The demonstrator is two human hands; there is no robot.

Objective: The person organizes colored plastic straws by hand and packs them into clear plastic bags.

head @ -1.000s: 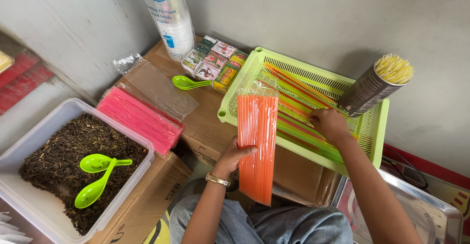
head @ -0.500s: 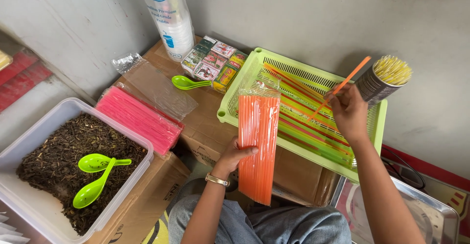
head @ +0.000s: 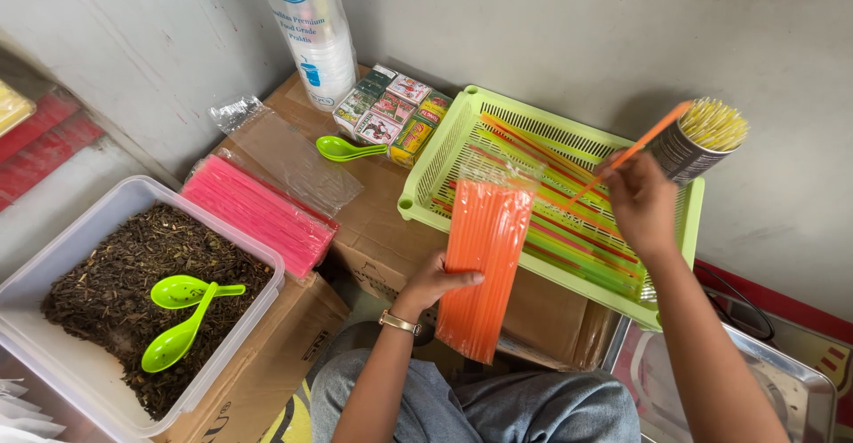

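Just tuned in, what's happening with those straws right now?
A seated person's left hand grips a clear packet of orange straws, held upright over a cardboard box. The right hand pinches a single orange straw above the green basket of loose straws, its tip near a cup of yellow straws.

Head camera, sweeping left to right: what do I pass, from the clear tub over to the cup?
Clear tub of dried leaves → pink straw pack → left hand holding the orange straw pack → right hand lifting an orange straw → cup of yellow straws.
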